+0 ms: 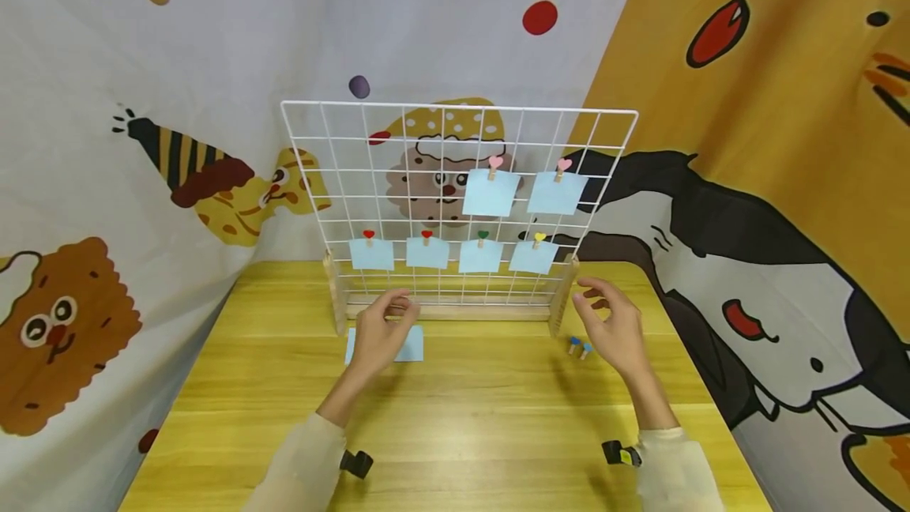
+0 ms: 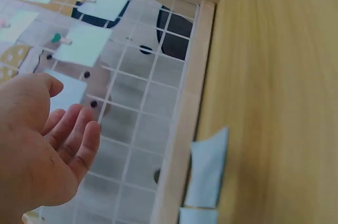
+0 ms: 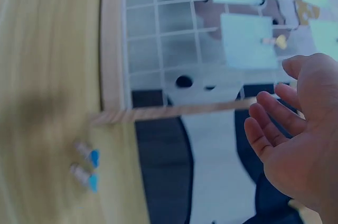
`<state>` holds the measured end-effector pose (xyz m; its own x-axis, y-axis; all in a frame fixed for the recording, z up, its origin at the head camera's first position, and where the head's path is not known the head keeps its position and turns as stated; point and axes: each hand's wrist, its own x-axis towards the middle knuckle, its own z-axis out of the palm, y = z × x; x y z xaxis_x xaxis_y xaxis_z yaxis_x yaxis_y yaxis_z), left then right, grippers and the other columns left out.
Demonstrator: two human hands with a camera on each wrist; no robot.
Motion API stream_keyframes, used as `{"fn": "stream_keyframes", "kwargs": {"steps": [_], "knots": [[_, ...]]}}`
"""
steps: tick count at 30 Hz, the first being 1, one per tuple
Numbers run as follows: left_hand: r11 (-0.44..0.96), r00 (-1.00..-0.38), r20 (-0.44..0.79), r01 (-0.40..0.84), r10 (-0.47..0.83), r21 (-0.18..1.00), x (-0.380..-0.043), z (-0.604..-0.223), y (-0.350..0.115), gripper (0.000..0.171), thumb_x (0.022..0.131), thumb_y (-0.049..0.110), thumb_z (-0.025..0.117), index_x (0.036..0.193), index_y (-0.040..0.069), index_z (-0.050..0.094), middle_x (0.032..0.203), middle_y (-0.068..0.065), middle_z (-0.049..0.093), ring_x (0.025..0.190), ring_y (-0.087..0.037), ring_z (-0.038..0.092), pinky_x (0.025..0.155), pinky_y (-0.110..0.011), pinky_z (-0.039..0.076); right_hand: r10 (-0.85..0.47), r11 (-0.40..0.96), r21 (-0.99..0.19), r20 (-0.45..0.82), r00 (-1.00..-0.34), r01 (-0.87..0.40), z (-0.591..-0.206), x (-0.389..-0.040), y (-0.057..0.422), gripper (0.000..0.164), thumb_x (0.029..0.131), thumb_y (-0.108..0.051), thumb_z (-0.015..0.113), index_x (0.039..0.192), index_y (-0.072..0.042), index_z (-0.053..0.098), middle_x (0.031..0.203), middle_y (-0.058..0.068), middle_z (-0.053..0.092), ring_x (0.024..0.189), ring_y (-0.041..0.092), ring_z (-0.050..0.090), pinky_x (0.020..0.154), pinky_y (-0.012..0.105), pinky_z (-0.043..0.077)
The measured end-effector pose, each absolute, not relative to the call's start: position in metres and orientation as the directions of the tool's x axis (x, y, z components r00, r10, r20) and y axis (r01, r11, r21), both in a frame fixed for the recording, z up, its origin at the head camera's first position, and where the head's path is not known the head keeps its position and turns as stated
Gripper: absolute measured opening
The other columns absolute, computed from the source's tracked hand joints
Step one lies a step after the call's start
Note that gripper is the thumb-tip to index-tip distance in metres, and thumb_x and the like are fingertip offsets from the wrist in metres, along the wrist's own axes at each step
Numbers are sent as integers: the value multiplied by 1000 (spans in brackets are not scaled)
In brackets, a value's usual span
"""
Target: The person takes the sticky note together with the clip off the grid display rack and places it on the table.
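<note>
A white wire grid [image 1: 442, 212] stands in a wooden base [image 1: 455, 312]. Pale blue paper squares hang on it from small heart clips: two pink ones above, then two red, one green [image 1: 483, 235] and one yellow [image 1: 540, 238] below. My left hand [image 1: 380, 334] hovers before the grid's left side, fingers loosely bent, holding nothing. Beneath it lie blue paper sheets [image 1: 410, 344], partly hidden by that hand. In front of the right wooden foot [image 1: 564, 299], my right hand [image 1: 614, 326] hangs with fingers relaxed around nothing. Two blue-topped clips [image 3: 84, 176] lie on the table beside it.
The wooden table [image 1: 455, 433] ends close behind the grid. A printed cloth [image 1: 455, 14] with cartoon animals hangs behind and along both sides. Black wrist cameras [image 1: 357, 464] sit at both sleeves.
</note>
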<state>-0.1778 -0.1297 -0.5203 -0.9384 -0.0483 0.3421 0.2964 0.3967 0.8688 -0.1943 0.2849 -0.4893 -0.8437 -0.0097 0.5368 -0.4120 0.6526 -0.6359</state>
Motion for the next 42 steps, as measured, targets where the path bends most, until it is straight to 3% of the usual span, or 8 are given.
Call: {"fn": "stream_keyframes", "kwargs": {"steps": [4,16,23,35,42], "knots": [[386,-941,339,306,-19,871,-185,-507,-121,32,108,22,77,137,8,76,117,-12,85,107,-31,83,80,-20,64,-49,628,-614,581,-812,-478,-473,-197,272,33,104,-8,80,136,0,76,128,20,80,106,36,74,90,7,50],[307,-921,390,369,-8,877,-204,-477,-104,36,108,26,77,138,4,75,125,-12,84,115,-31,81,84,-19,63,-102,550,-554,698,-709,-625,-434,-207,247,33,101,2,80,133,3,76,123,21,79,106,33,71,95,12,53],[240,-902,432,422,12,874,-213,-462,-93,36,109,22,76,137,-1,74,128,-18,83,118,-34,80,84,-15,62,-135,514,-512,745,-654,-689,-414,-214,233,33,101,3,80,133,1,77,115,18,80,101,33,70,92,22,56],[239,-884,467,456,10,857,-222,-438,-79,32,108,20,78,135,4,76,130,-18,82,118,-33,80,85,-18,63,-166,474,-483,772,-613,-736,-390,-223,213,33,101,1,80,134,0,78,116,18,80,91,24,70,85,12,51],[263,-863,504,496,40,828,-229,-429,-73,32,109,21,76,138,7,75,132,-13,82,118,-30,80,87,-31,67,-160,460,-483,780,-605,-745,-377,-227,202,33,100,1,81,133,0,78,118,25,80,100,38,74,92,12,52]]}}
